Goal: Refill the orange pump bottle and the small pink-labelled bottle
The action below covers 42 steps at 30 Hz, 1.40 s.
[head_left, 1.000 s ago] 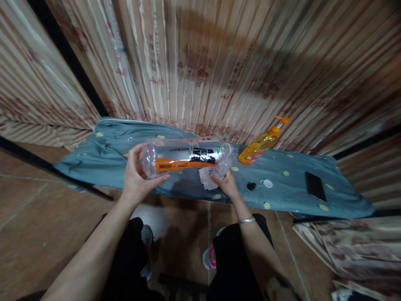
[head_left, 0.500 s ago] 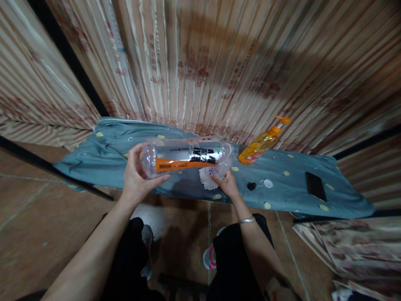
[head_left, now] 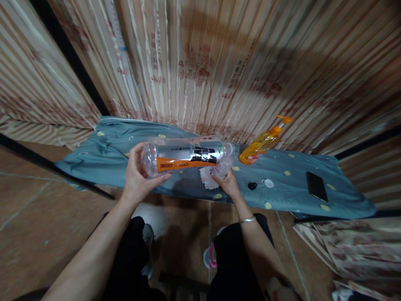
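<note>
A large clear bottle [head_left: 188,155] with an orange and silver label lies sideways in the air above the cloth-covered surface, its neck to the right. My left hand [head_left: 138,173] is wrapped round its base end. At the neck end, my right hand [head_left: 228,183] grips a smaller clear bottle [head_left: 221,168], whose upper part is partly hidden by the large one. The mouths appear close together; whether they touch cannot be made out. Under the smaller bottle lies a white scalloped piece [head_left: 208,179], maybe paper or cloth.
An orange pump bottle [head_left: 260,146] stands on the blue-green cloth [head_left: 288,192]. Right of my hands lie a small black item [head_left: 252,185], a white cap [head_left: 268,183] and a dark phone-like slab [head_left: 316,186]. Black poles [head_left: 72,62] and a striped curtain [head_left: 213,62] surround the surface.
</note>
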{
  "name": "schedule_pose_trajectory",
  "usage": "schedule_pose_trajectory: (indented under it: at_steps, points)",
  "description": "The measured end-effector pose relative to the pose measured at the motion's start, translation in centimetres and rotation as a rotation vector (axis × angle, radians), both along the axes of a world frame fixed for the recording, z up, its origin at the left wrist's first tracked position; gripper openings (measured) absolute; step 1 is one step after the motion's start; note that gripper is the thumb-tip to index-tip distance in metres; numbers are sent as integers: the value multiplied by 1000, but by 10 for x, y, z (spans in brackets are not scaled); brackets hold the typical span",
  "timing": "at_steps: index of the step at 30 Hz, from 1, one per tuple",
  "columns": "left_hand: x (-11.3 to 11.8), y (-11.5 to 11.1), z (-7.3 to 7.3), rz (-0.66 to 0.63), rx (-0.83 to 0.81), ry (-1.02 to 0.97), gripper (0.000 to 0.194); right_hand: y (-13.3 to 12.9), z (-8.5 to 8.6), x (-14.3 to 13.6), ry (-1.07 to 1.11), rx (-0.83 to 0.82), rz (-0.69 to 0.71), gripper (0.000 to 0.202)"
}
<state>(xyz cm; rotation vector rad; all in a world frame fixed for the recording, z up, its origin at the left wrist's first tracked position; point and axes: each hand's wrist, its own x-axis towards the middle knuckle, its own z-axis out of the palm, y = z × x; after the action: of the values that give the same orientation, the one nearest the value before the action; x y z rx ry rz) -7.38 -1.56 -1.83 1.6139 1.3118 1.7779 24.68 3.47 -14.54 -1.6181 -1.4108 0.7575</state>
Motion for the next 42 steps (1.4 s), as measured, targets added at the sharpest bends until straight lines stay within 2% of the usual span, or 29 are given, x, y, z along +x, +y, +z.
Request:
schedule_pose_trajectory:
  at_steps: [28,37,42]
  points:
    - [1,0,2,0,15,24,91,2,-3,2,-7,-18,-4,66]
    - [-2,1,-5,26,29,33,91,1,-2,1,11,-1,7,65]
    - [-2,1,-4,12,12,30,92,1,-1,0,-1,-5,-6,63]
